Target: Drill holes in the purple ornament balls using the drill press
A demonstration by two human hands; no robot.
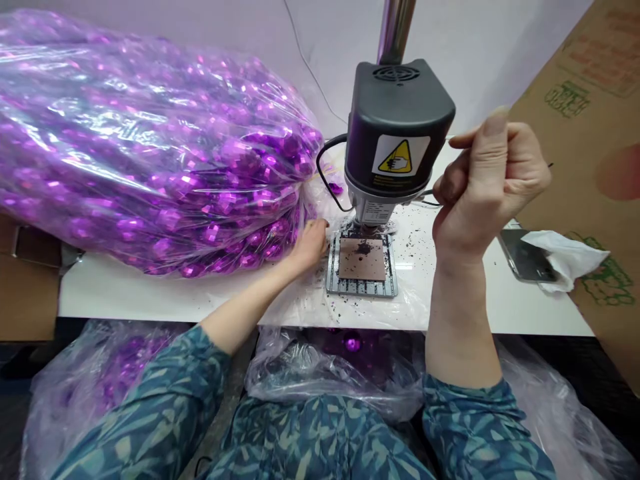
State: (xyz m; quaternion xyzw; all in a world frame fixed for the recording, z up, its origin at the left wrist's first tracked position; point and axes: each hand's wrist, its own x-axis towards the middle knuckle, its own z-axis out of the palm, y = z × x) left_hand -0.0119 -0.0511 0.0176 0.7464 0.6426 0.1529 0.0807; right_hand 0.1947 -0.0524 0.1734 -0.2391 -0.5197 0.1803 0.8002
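Observation:
A small bench drill press (400, 107) with a dark motor housing and a yellow warning label stands in front of me. Under it, a brown square board (350, 263) with a hole and dark shavings lies on the grooved metal base (363, 287). My left hand (311, 243) is closed at the base's left edge, beside the gathered neck of the clear bag; what its fingers hold is hidden. Raised at the housing's right, my right hand (493, 173) is wrapped round what looks like the press's feed lever (551, 165), mostly hidden, with only a dark tip showing.
A large clear bag of shiny purple faceted balls (165, 153) fills the left of the white table (240, 300). A phone (525, 257) and crumpled tissue (567, 257) lie at right by a cardboard box (595, 133). Below the edge, another plastic bag holds a purple ball (353, 342).

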